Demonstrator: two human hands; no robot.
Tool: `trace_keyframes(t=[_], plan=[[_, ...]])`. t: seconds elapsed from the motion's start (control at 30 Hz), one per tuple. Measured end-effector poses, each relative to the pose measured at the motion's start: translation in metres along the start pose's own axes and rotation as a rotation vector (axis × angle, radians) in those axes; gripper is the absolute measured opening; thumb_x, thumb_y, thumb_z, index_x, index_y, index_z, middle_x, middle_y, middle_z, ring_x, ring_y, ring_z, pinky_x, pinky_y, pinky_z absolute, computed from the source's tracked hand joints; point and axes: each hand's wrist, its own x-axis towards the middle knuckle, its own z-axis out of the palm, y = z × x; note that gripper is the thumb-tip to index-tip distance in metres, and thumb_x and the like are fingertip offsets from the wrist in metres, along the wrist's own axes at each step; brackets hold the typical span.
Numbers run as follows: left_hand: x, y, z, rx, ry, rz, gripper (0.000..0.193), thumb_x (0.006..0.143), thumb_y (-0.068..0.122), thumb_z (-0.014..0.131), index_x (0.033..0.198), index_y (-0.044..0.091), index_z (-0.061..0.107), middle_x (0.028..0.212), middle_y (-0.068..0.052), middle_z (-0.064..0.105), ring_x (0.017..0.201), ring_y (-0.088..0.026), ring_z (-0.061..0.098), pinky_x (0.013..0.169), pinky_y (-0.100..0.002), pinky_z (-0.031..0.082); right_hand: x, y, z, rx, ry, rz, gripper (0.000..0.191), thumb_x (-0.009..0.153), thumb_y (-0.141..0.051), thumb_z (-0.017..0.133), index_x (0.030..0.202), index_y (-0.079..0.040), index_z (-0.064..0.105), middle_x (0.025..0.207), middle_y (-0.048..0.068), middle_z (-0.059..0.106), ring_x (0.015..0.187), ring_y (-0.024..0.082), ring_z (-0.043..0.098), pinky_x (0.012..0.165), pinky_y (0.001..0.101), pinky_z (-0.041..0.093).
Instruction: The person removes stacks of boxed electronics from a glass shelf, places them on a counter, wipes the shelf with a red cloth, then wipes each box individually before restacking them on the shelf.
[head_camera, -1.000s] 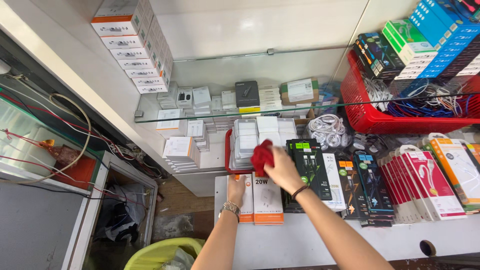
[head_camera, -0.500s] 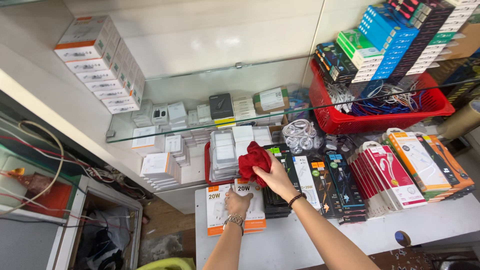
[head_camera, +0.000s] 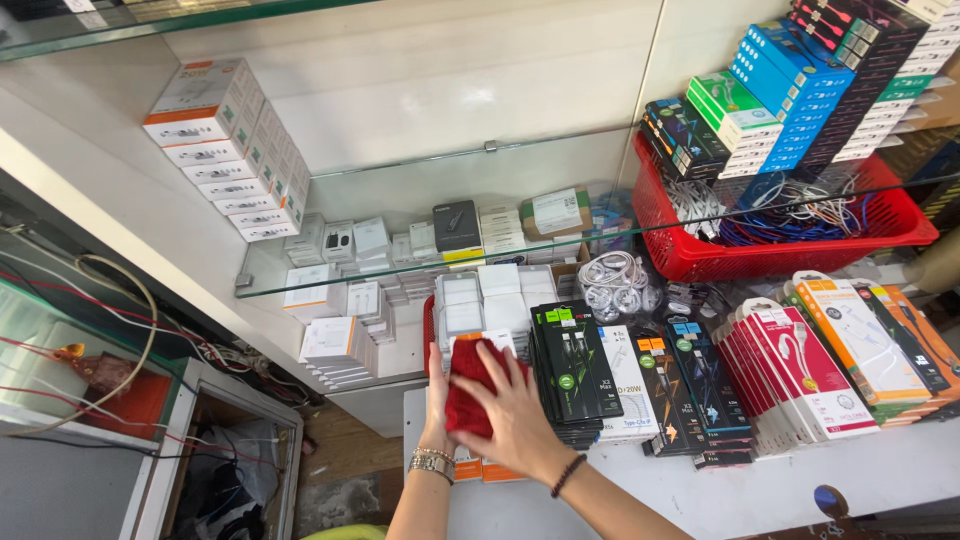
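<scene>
shop desk, white, under one glass shelf; one red basket; two hands, right hand and left hand, fingers clamped on one red cloth.

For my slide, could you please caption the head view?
Both hands press a red cloth onto stacked boxes beside black cable packs.

White tabletop and glass shelf, both crowded with packaged goods.
On the tabletop: black cable packs, red-and-white packs, orange-edged packs. On the shelf: small white boxes and a red basket.
</scene>
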Motion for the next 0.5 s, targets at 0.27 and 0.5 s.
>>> trace_keyframes(t=[0.27,0.5], plan=[[-0.016,-0.003,0.022,0.406,0.268,0.301,0.065,0.079,0.049,0.079,0.125,0.004,0.072,0.117,-0.009,0.079,0.106,-0.020,0.073,0.090,-0.035,0.057,0.068,0.058,-0.018,0.265,0.434,0.054,0.045,0.084,-0.025,0.077,0.126,-0.011,0.065,0.140,0.017,0.062,0.123,0.036,0.062,0.104,0.0410,0.052],[-0.057,0.041,0.032,1.249,0.415,0.737,0.056,0.071,0.044,0.089,0.108,0.004,0.074,0.087,-0.015,0.079,0.079,-0.025,0.076,0.072,-0.038,0.058,0.088,0.049,-0.025,0.890,0.228,0.289,0.056,0.091,-0.038,0.074,0.134,-0.005,0.059,0.125,0.010,0.069,0.111,0.018,0.064,0.095,0.0336,0.050]])
